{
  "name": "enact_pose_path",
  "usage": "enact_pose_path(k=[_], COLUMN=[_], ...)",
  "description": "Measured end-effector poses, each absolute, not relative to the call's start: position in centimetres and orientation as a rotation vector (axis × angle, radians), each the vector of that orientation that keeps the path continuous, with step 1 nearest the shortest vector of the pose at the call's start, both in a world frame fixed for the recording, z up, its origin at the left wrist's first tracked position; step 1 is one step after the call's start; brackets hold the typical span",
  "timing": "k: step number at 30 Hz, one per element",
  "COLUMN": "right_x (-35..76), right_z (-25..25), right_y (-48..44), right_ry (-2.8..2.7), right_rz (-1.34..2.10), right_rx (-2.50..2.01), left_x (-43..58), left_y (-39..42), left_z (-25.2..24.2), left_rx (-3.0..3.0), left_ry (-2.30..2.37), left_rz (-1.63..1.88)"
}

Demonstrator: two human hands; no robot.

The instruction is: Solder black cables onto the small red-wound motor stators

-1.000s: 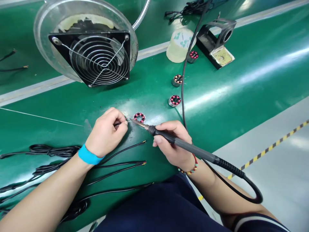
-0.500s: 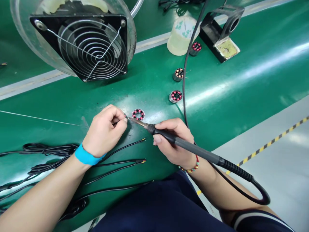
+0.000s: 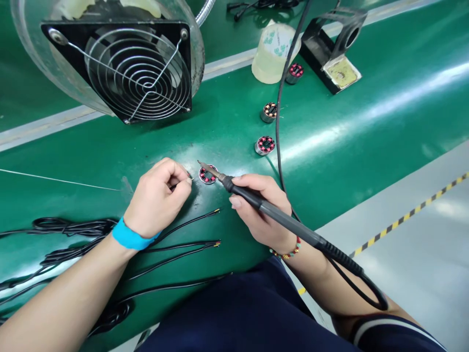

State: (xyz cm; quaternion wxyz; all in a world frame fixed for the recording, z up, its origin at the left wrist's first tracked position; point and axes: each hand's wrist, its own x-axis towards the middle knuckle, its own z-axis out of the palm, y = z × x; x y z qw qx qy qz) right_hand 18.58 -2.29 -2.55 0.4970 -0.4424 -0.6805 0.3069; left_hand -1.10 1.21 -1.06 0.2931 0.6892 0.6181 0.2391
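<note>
My right hand [image 3: 266, 210] is closed around a soldering iron [image 3: 282, 219], whose bare tip points up and left. That tip crosses above a small ring-shaped motor stator [image 3: 214, 177] with red windings; whether it touches the ring I cannot tell. Pinched between the thumb and forefinger of my left hand [image 3: 159, 195] is the end of a black cable [image 3: 173, 187], with small wire ends showing past the fingertips, just left of the stator. Most of that cable is hidden by the hand. A strand of solder wire [image 3: 58, 179] lies to the left.
Black cables [image 3: 179, 245] with stripped ends lie below my left hand. Several stators [image 3: 265, 145] stand back right, near a tape roll [image 3: 273, 54] and an iron stand [image 3: 330, 54]. A caged fan [image 3: 146, 88] is back left. The iron's cord [image 3: 279, 122] crosses the green bench.
The soldering iron's tip has lifted away from the wire ends at my left fingertips and swung up over the stator. My left hand has stayed almost in place.
</note>
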Motion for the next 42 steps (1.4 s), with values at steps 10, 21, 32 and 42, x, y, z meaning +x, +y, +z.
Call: enact_pose_path(k=[10, 21, 32, 42], right_x=[18.6, 15.9, 14.9, 15.1], right_z=[-1.0, -1.2, -3.7, -4.0], right_y=[-1.0, 2.0, 2.9, 2.5], right_ry=[-1.917, -2.12, -2.061, -2.068], right_rz=[0.9, 0.79, 0.699, 0.643], right_rx=[-1.033, -1.162, -1.12, -1.098], left_x=[-1.2, -1.2, -1.3, -1.8], left_y=[1.2, 1.2, 1.5, 2.0], left_z=[-1.1, -1.2, -0.7, -0.1], left_rx=[1.824, 1.826, 1.748, 1.198], left_ry=[1.631, 1.607, 1.636, 1.507], left_rz=[0.645, 0.673, 0.704, 0.647])
